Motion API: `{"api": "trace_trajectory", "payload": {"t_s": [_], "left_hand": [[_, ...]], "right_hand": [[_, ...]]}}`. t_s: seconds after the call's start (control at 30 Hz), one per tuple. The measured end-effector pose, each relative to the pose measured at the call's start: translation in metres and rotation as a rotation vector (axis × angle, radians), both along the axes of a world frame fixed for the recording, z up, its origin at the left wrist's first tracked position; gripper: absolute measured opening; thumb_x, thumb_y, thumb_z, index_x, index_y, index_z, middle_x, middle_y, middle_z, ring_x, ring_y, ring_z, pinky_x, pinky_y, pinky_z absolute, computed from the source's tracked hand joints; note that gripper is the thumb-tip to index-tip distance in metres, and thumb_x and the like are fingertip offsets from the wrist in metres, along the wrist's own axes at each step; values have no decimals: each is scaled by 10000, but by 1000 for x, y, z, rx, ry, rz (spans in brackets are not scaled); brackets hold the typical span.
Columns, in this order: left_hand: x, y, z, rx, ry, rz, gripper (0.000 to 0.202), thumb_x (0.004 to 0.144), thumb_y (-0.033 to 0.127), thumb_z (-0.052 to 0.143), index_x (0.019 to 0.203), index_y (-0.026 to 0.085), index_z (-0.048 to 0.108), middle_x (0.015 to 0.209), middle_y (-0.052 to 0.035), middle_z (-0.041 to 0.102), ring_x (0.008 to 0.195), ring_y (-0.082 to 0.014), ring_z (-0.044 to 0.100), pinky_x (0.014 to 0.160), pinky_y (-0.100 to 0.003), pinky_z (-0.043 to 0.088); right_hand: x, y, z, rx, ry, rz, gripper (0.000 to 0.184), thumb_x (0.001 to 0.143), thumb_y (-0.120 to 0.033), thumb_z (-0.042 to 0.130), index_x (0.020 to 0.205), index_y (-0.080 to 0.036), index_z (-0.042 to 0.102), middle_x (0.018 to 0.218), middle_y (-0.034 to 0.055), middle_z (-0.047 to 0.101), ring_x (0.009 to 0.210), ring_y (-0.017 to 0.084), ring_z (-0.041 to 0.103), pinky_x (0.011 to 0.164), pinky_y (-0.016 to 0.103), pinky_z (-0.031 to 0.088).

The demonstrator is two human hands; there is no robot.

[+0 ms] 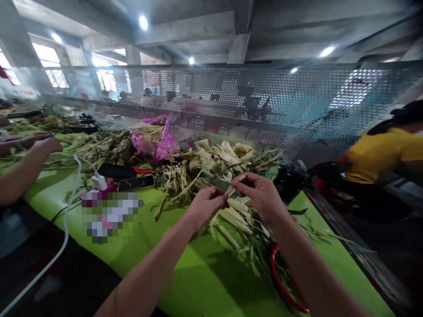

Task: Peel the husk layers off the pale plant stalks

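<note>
Pale, dry-looking husk is pinched btwn both hands: a narrow strip (pixel 232 188), held above the tabletop (pixel 191 273), right of its middle and nearer the R edge than the L end. Its long axis is slanted, w/ the lower end pointed to the near L and the upper end to the far R. The lower end is gripped by the L hand (pixel 209 203), thumb and fingers closed narrow; the upper end is gripped by the R hand (pixel 259 191), likewise closed in a pinch. Neither hand can be called nearer, b/c the strip is touched by both; only a short visible length is left btwn the fingertips. Whether it's folded or rolled can't be told at this size.

Just below the hands, on the near side, a loose bunch of pale husks (pixel 236 220) is spread, w/ the R hand & wrist set over its R part. Toward the far edge, a bigger husk heap (pixel 214 156) is piled, w/ a pink bag (pixel 158 143) stood to its L. A red loop (pixel 275 268) is partly hidden by the R forearm, btwn the bunch and the near R corner. Well L of the L hand, a phone (pixel 136 183) is laid flat.
</note>
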State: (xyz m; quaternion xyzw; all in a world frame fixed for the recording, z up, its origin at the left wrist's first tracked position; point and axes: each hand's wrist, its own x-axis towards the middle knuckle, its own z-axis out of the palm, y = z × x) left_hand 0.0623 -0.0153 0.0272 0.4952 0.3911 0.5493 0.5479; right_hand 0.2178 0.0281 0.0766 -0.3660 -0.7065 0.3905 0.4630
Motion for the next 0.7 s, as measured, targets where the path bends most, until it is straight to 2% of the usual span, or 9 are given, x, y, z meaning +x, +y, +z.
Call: {"api": "trace_trajectory", "payload": {"t_s": [0.1, 0.3, 0.43, 0.57, 0.7], "left_hand": [[-1, 6, -11, 30, 39, 8, 210, 717, 320, 647, 792, 126, 617, 680, -9, 597, 621, -100, 515, 637, -231, 395], [-6, 11, -25, 108, 66, 51, 287, 752, 416, 625, 786, 132, 606, 644, 16, 534, 576, -82, 435, 566, -218, 334], [-13, 10, -23, 142, 127, 29, 244, 770, 370, 601, 802, 130, 626, 667, 3, 554, 606, -95, 464, 599, -227, 359], [-24, 11, -20, 174, 205, 43, 161, 726, 271, 626, 819, 141, 633, 725, -12, 601, 666, -115, 510, 653, -239, 393], [-34, 12, -18, 195, 285, 109, 164, 744, 292, 608, 824, 157, 657, 721, -12, 605, 667, -126, 508, 647, -241, 389]], "right_hand": [[-2, 0, -1, -30, -21, 20, 276, 675, -426, 744, 687, -166, 651, 631, -1, 593, 571, 119, 479, 532, 243, 392], [-6, 6, -12, -103, 18, 2, 274, 674, -432, 743, 699, -168, 674, 651, -2, 603, 562, 110, 476, 515, 229, 393], [-4, 8, -15, -118, 41, -10, 274, 687, -435, 728, 727, -167, 685, 667, 0, 604, 573, 110, 479, 521, 227, 398], [2, 10, -9, -108, 27, -39, 291, 627, -428, 768, 694, -164, 667, 628, -11, 577, 556, 107, 472, 513, 232, 392], [11, 12, -3, -66, -158, -27, 275, 625, -405, 766, 707, -160, 670, 616, -11, 589, 549, 109, 475, 534, 244, 384]]}}
